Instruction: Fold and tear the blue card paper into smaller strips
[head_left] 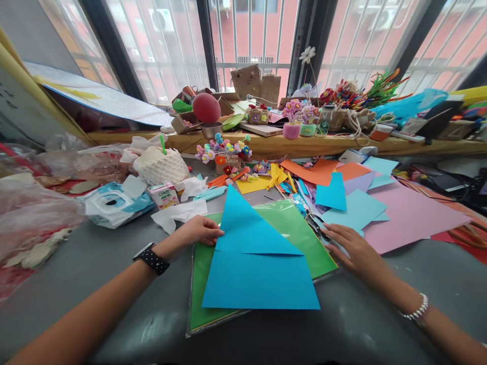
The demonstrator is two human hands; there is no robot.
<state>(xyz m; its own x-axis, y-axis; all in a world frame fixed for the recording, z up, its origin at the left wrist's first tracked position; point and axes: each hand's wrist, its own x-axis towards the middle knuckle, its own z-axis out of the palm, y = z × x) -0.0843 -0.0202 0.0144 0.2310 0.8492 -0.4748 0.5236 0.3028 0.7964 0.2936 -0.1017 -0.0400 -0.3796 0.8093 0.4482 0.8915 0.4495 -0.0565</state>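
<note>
So there's a grey table (114, 284) right up against a wooden ledge (266, 150), with barred windows (251, 45) behind it and a pink building outside. The bright blue folded paper sheet with a pointed top (258, 281) lies front and centre, covering a good chunk of a green pack in clear plastic (294, 223).

Left hand (200, 230) has its fingers curled in, tips at the sheet's left edge; can't tell if it's really pinching it. Right hand (352, 248) is loosely spread by the pack's right edge, near some silvery metal thing (315, 222) I can't make out. No idea if it's gripping anything. Both arms run out of frame, and the clear plastic bags (41, 197) on the left are blurry and cut off.

Counts: one blue-and-white wipes pack (114, 203), one small pink-and-white carton (163, 196), one round red ball (206, 107), one small bright blue paper piece (332, 191), one big pale pink sheet (411, 218). The pale blue sheets (359, 208) overlap too much to count.
</note>
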